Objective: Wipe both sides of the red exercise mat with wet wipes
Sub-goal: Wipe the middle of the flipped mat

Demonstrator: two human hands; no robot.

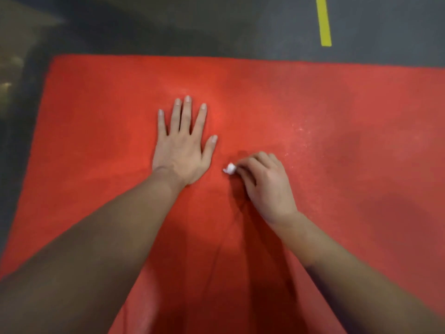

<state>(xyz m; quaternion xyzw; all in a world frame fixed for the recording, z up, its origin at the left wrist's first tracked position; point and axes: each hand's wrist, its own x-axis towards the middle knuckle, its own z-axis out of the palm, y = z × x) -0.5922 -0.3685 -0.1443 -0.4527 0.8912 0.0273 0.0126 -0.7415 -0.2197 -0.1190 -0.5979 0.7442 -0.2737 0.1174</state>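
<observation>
The red exercise mat lies flat on the floor and fills most of the view. My left hand rests palm down on it near the middle, fingers straight and spread. Just to its right, my right hand has its fingers curled around a small crumpled white wet wipe, pressed against the mat. Only a bit of the wipe shows at the fingertips. Right of that hand the mat carries a faint damp sheen with small droplets.
Dark grey floor borders the mat's far and left edges. A yellow tape strip runs on the floor at the upper right. A thin dark cord hangs over the mat between my forearms.
</observation>
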